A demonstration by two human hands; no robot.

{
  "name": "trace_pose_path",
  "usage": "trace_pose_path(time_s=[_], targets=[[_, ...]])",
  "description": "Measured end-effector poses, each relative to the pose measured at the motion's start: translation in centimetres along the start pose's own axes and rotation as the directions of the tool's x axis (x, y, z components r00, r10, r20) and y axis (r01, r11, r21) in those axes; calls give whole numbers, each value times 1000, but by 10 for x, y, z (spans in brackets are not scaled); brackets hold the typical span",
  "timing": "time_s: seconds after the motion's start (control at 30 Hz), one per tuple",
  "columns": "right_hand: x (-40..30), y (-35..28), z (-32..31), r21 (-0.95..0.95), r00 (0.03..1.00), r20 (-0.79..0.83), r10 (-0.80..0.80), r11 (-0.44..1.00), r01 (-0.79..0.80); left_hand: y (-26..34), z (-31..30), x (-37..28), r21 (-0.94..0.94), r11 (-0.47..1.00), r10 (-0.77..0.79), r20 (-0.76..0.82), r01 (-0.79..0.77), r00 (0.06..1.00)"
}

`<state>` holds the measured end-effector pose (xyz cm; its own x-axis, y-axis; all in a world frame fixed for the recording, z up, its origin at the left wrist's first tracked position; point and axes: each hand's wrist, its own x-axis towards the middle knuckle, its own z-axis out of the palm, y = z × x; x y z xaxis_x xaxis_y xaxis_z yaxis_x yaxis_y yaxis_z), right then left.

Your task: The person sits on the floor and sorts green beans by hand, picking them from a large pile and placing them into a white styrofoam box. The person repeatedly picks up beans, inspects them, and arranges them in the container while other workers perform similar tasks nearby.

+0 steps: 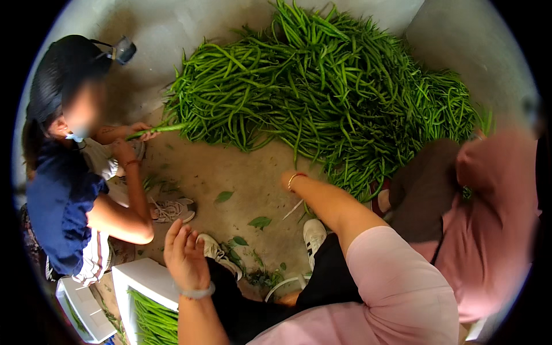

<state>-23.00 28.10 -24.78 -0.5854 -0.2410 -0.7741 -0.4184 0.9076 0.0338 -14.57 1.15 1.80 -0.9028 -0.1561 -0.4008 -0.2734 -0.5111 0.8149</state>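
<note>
My left hand (186, 258) is raised beside a white foam box (144, 272), palm up with slightly curled fingers and nothing in them. Long green chili peppers (155, 319) fill the visible part of that box, lying side by side. My right arm reaches forward over the concrete floor. Its hand (290, 180) is blurred and small near the front edge of a big heap of long green chili peppers (302, 86). The fingers of that hand are hidden, so whether they hold anything is unclear. A thin white strip (293, 210) shows just below the right wrist.
At left a co-worker (64, 202) holds a few peppers (157, 129) in both hands. Another person in reddish clothing (491, 215) sits close on my right. Loose leaves (260, 222) litter the floor (207, 172). A second white box (92, 315) stands at lower left.
</note>
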Motion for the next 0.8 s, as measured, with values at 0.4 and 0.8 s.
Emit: trace_pose_path(time_s=[0.4, 0.8], targets=[[52, 98, 6, 312, 897, -256, 362, 909, -278, -14, 25, 43, 256, 967, 34, -141, 4, 989], [93, -23, 69, 595, 970, -224, 93, 802, 61, -25, 16, 52, 290, 955, -7, -159, 53, 987]])
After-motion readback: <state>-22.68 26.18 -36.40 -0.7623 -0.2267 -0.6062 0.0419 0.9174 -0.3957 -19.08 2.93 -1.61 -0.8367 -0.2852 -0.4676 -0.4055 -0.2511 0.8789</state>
